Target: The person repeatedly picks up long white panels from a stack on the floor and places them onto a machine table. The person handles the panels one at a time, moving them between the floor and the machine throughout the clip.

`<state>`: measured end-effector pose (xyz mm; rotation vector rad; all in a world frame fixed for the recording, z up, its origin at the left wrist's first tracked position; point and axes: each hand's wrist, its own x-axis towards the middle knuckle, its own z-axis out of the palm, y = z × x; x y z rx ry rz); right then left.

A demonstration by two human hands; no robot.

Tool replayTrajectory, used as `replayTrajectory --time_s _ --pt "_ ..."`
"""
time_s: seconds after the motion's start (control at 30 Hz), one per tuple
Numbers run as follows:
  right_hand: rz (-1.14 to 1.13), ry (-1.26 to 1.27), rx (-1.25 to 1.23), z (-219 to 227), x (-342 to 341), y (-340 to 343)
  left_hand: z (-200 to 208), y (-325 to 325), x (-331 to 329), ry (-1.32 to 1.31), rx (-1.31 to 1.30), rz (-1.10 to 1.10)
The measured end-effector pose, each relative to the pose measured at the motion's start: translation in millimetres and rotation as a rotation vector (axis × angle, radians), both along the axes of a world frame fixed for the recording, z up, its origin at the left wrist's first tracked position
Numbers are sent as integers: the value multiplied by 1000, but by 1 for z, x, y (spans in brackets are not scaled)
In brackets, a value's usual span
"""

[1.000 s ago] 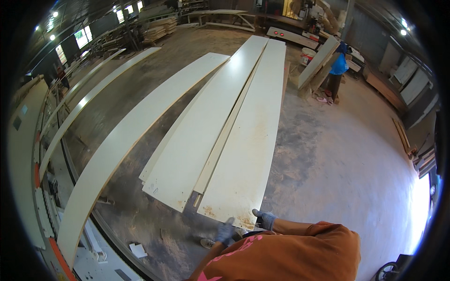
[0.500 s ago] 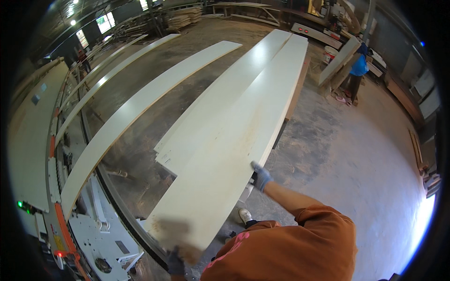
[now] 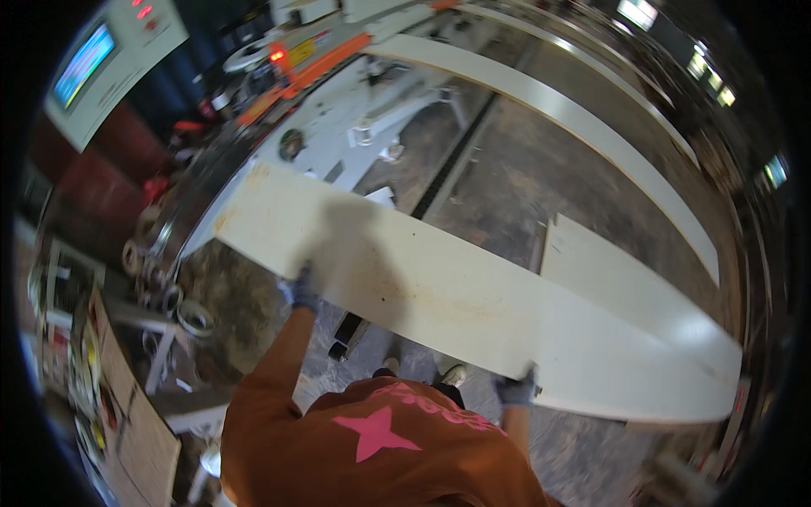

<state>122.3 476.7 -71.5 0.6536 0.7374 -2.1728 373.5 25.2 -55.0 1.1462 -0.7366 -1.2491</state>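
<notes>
A long white board runs across the view, its left end over the edge of a grey-white machine. Brownish stains mark its surface, and a shadow falls on it. In a grey-blue glove, my left hand grips the board's near edge, left of my body. Farther right along that edge, my gloved right hand holds on near the stack; its fingers are partly hidden and slightly blurred. The board's right part lies on or against other white boards at the right.
Another narrow white board stretches from the machine's orange rail toward the far right. A control screen stands at far left. Rolls of edging tape and a wooden panel are at lower left. My shoes show below the board.
My view has swung left toward the machine. My left hand is now farther in from the board's end, and both hands are on its near edge.
</notes>
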Motion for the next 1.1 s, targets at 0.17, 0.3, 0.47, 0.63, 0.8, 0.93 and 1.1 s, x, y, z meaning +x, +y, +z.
replayTrajectory --time_s 0.17,0.3,0.47,0.63,0.8,0.93,1.1 --pt "-187 -66 -18 6 -117 152 15 3 -30 -128 43 172" --pt "682 880 655 -83 -164 210 -29 -51 -26 -231 -70 191" --pt "738 693 399 -82 -173 159 75 -78 -66 -549 201 131" --pt "65 -384 -189 -103 -180 131 32 -154 -66 -554 175 100" --pt "61 -305 217 15 -163 23 47 -191 -104 -710 325 125" --pt "114 -233 302 12 -178 -13 42 -225 -99 -765 317 180" --pt "25 -378 386 1 -196 -12 62 -226 -118 -720 250 93"
